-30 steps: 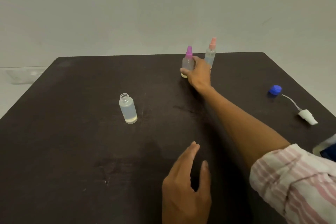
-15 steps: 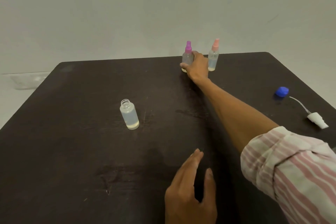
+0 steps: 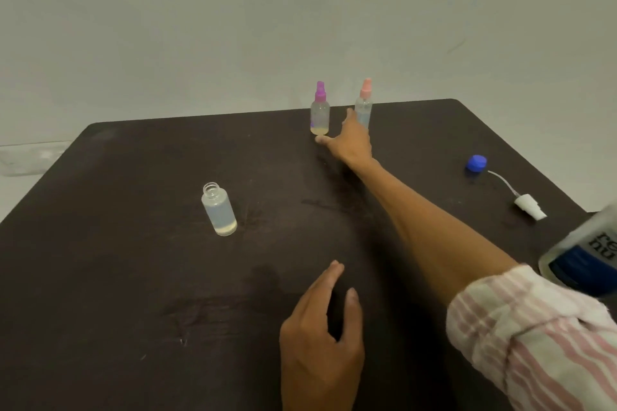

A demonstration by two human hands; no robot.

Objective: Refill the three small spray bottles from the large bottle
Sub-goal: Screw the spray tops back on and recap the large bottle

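Two capped spray bottles stand at the far edge of the dark table point(image 3: 133, 277): one with a purple top point(image 3: 320, 112) and one with a pink top point(image 3: 364, 105). My right hand point(image 3: 350, 140) is stretched out just in front of them, fingers spread, holding nothing, its thumb near the purple bottle's base. A third small bottle point(image 3: 218, 210) stands uncapped at centre left with a little liquid in it. Its white spray head point(image 3: 529, 206) lies at the right. The large bottle point(image 3: 587, 257) shows at the right edge, partly cut off. My left hand point(image 3: 322, 340) hovers open near the front.
A blue cap point(image 3: 476, 163) lies on the table at the right, next to the spray head's thin tube. A pale wall rises behind the table's far edge. My striped sleeve point(image 3: 534, 340) covers the lower right corner.
My right hand has let go of the purple-topped bottle, which now stands at the far edge beside the pink one, and the hand has drawn back slightly. The left hand has barely moved.
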